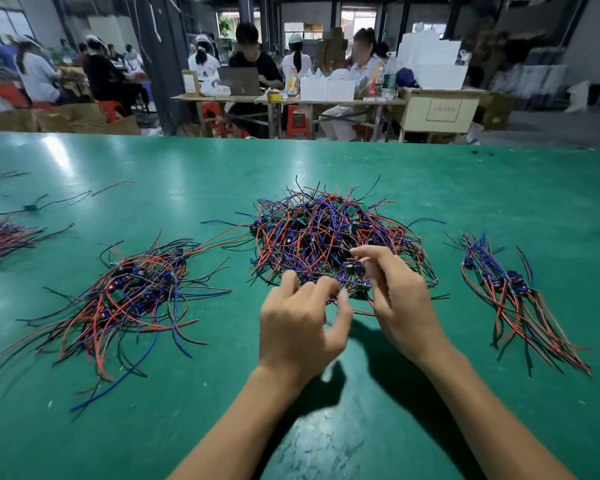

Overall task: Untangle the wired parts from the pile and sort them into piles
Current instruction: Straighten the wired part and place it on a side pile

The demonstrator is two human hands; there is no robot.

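A big tangled pile of red, blue and black wired parts with small green boards lies mid-table. My right hand is at the pile's near edge, thumb and fingers pinched on one small wired part with a dark component. My left hand hovers just left of it, fingers spread and curled, holding nothing that I can see. A looser sorted pile lies to the left, and a narrow sorted bundle lies to the right.
The green table stretches wide. A further bundle and a few stray wires lie at the far left. Beyond the far edge, people sit at other work tables with boxes and red stools.
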